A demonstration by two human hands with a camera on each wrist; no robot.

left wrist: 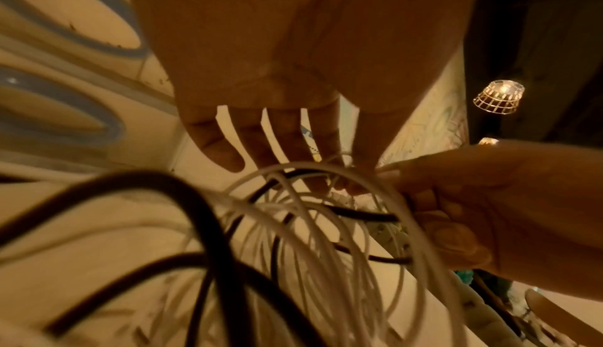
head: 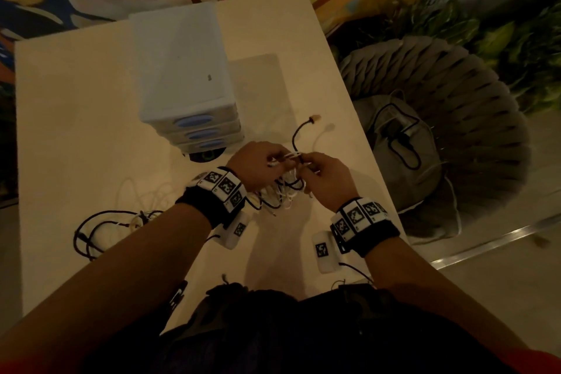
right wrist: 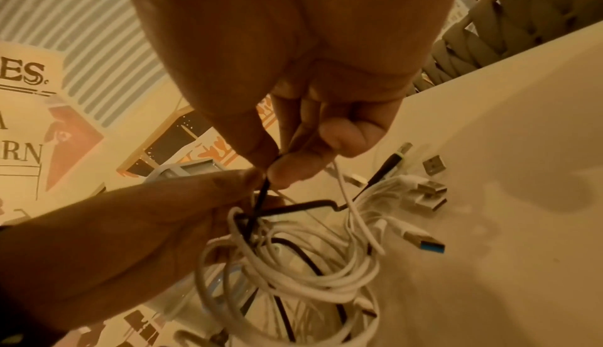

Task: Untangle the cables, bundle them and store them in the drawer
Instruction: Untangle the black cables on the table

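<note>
Both hands meet above the middle of the white table, sharing a coiled bundle of white and black cables. My left hand pinches the top of the loops; its fingers point down over them. My right hand pinches a black cable between thumb and forefinger, right beside the left hand. That black cable's free end arcs up over the table. The coil hangs below, and several USB plugs lie on the table. The drawer unit with blue handles stands behind, all drawers closed.
A second tangle of black and white cables lies on the table at the left. A dark round object sits at the foot of the drawer unit. Beyond the table's right edge stands a woven grey chair holding a grey bag.
</note>
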